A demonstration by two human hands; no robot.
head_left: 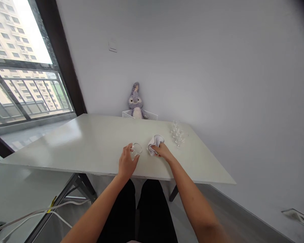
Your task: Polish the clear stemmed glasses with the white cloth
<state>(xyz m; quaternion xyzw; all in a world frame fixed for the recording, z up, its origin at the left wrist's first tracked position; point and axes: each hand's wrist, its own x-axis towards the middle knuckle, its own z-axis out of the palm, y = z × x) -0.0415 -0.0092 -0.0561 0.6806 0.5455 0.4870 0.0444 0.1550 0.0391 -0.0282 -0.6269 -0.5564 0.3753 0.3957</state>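
Observation:
My left hand point(127, 161) is wrapped round a clear glass cup point(136, 149) near the front edge of the white table point(96, 145). The cup's rim faces up, tilted towards me. Just to the right, my right hand point(162, 151) grips a white cloth point(153, 143) with dark edging. The cloth is bunched up, and the fingertips are partly hidden in its folds. Several small clear glasses point(177, 134) stand grouped on the table beyond my right hand, apart from it.
Behind the table's far edge, a grey plush toy point(135, 103) sits in a white basket point(152, 115) by the wall. A window point(22, 77) is on the left. White cables point(40, 212) run at the lower left, and a wall socket point(300, 217) is at the lower right.

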